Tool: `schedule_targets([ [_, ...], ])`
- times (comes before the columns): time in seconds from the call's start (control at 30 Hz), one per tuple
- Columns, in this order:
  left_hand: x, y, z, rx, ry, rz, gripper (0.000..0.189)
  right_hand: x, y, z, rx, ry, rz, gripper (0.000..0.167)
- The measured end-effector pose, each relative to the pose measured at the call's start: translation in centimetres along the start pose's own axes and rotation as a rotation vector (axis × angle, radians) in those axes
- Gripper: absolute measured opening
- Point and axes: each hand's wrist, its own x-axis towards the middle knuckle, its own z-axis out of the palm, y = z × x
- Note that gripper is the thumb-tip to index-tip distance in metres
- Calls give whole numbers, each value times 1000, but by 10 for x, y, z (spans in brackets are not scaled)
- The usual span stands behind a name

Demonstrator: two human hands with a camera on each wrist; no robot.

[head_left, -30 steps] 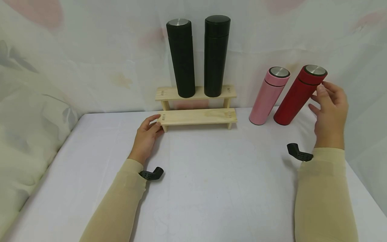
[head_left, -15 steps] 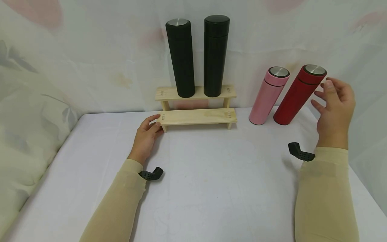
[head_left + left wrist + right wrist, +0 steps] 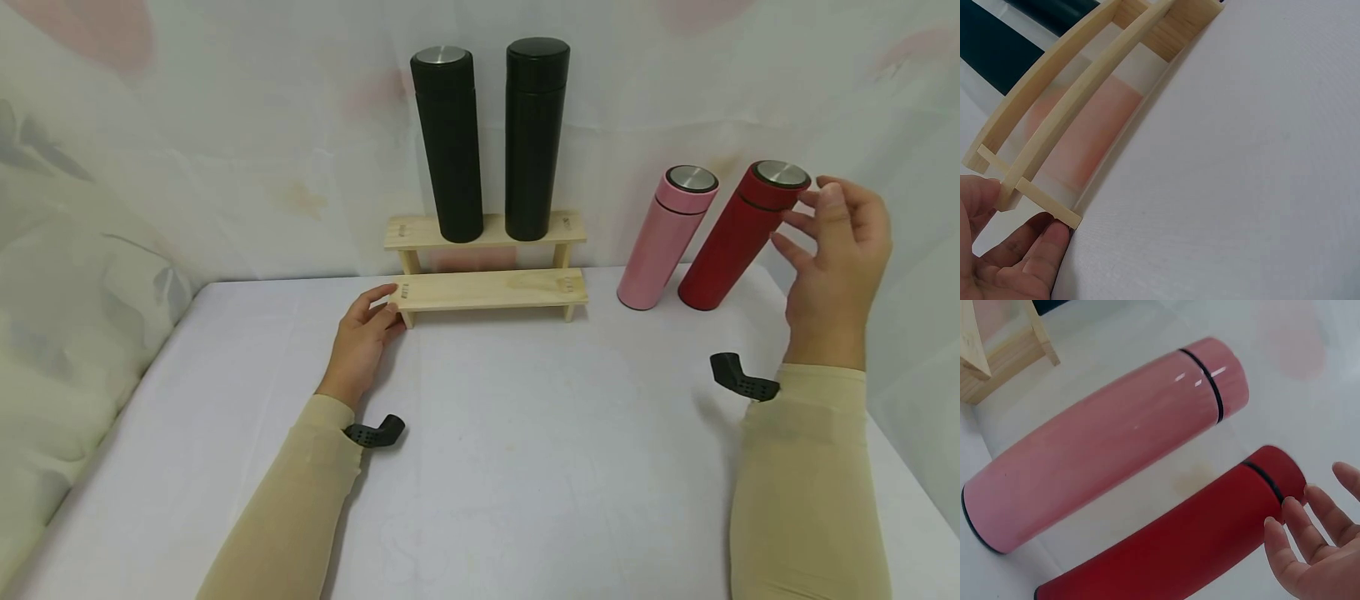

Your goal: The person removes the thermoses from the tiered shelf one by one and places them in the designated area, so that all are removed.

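Standing at the right of the head view on the tabletop (image 3: pixel 525 450), the red bottle (image 3: pixel 738 242) lay to the left of the right hand (image 3: pixel 840 258), much the nearer of the two hands. In the frame its long axis ran from the base at lower left to the capped end at upper right, so the capped end was nearest that hand. Right fingers were spread and not wrapped round it. The pink bottle (image 3: pixel 667 242), near-parallel, stood just beside it on the side away from the hand. At left centre, well apart, the left hand (image 3: pixel 363 337) gripped the left end of the wooden rack (image 3: pixel 487 289); on its upper tier stood the left black bottle (image 3: pixel 453 150) and right black bottle (image 3: pixel 536 150).

Left wrist view: thumb at the rack's end, fingertips at a leg (image 3: pixel 1047 201), lower left of frame. Red bottle not in this view.

Right wrist view: red bottle ran from bottom left to right of centre; right fingers (image 3: pixel 1305 528) overlapped its near edge by the capped end. Contact could not be told. Judged key relation: right hand beside the upper body, crosswise to the axis.
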Motion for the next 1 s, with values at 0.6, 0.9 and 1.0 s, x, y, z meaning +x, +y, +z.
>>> schedule_targets([
  [0.6,0,0,0,-15,-2,1,41,-18,-2,33,32,-199,-148,37],
  [0.9,1,0,0,-18,-2,0,41,-26,-3,45,57,-266,-139,42],
  [1.0,1,0,0,-23,-3,1,41,-28,-4,48,59,-292,-139,44],
])
